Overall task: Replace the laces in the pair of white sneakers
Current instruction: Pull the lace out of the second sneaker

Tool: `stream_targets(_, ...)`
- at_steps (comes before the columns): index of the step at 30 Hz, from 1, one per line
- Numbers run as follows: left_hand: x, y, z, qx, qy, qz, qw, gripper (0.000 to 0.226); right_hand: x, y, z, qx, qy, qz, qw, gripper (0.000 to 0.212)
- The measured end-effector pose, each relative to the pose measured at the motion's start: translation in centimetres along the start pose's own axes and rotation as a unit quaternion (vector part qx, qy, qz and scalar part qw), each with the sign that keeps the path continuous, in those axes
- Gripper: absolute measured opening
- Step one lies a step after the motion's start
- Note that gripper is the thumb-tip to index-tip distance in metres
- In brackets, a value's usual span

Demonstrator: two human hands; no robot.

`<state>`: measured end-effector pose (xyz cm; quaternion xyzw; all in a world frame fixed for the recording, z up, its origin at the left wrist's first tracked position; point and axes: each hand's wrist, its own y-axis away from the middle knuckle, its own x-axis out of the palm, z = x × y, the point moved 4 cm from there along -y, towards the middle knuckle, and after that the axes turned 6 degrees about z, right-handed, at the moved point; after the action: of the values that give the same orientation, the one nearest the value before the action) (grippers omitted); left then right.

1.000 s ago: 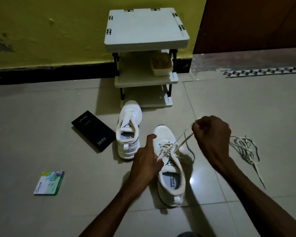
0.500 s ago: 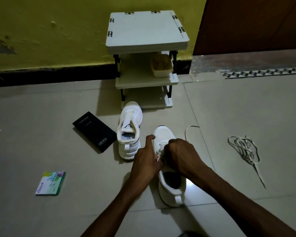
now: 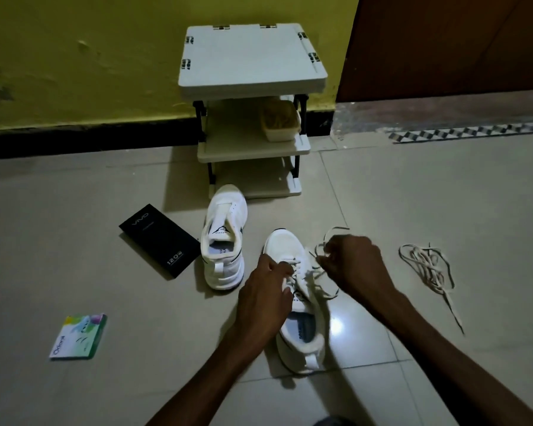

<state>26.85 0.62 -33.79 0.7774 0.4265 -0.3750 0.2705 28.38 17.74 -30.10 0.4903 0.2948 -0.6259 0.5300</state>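
Note:
Two white sneakers stand on the tiled floor, toes pointing away from me. The nearer sneaker is partly laced with a white lace. My left hand grips the left side of its upper at the eyelets. To the right of the shoe's toe, my right hand pinches the lace, whose loose end loops above the knuckles. The farther sneaker has no lace and stands untouched. A second loose lace lies bunched on the floor to the right.
A black phone box lies left of the farther sneaker. A small green-and-white card box lies at the lower left. A white three-tier rack holding a small tub stands against the yellow wall. A brown door is at the upper right.
My right hand first dropped from a raised pull down onto the shoe's eyelets, then moved back up and right, drawing the lace out. My left hand stayed on the shoe.

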Motion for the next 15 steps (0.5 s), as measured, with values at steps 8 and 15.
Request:
stream_targets(8,1.3,-1.3,0.3,0.019,-0.049,0.022,0.998,0.015,4.7,3.2,2.0,-0.032,0.047,0.056,0.997,0.021)
stream_targets(15,1.1,-2.3,1.3,-0.183,0.638,0.059,0.745,0.015,5.0,3.8,-0.4,0.025,-0.106,-0.013,0.994,0.04)
